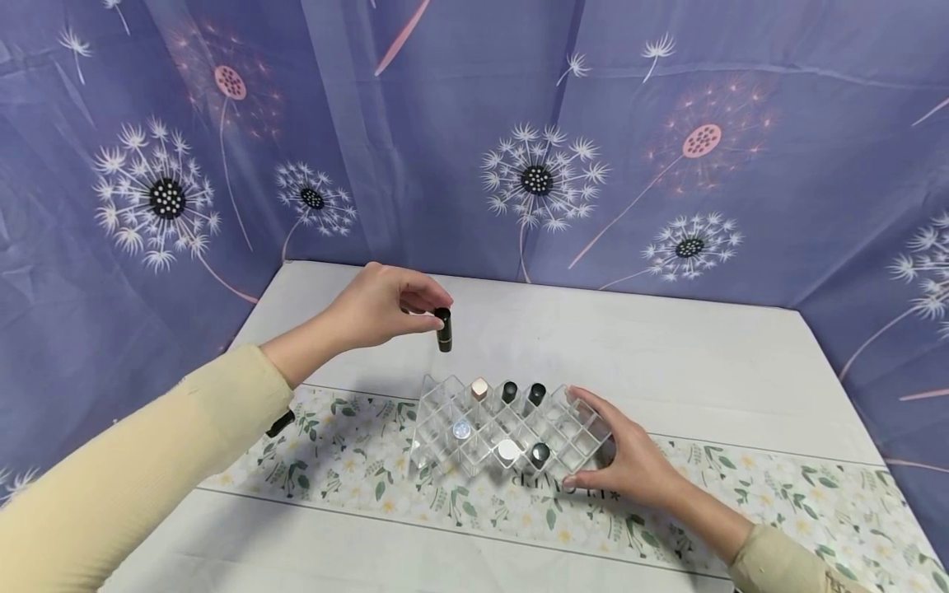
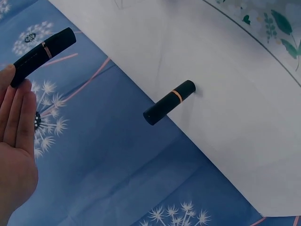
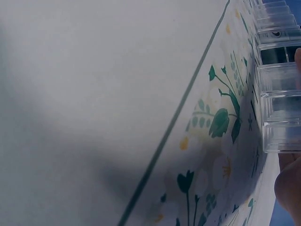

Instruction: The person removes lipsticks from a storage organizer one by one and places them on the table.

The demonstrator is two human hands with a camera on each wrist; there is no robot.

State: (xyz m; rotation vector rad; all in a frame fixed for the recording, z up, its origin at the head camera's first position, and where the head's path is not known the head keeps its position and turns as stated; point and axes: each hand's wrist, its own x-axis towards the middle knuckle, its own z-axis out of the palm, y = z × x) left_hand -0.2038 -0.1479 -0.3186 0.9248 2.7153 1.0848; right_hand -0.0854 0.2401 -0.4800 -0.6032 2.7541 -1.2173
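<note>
My left hand (image 1: 385,305) pinches a black lipstick tube (image 1: 444,336) by its top, above and behind the clear organizer. A thin gold band rings this tube (image 2: 46,49) in the left wrist view. The clear lipstick organizer (image 1: 578,449) has a diamond lattice of slots. At its right end my right hand (image 1: 638,461) grips it, thumb on the near side and fingers on the far side. Several tubes stand in it, among them a gold-topped one (image 1: 479,389), a white-topped one (image 1: 507,452) and a dark one (image 1: 540,455).
Another black lipstick tube (image 2: 170,102) with a gold band stands on the table; in the head view the left sleeve (image 1: 222,420) partly covers it. A floral strip (image 1: 356,478) crosses the white tabletop (image 1: 704,362). Blue dandelion-print curtain (image 1: 437,165) hangs behind and at both sides.
</note>
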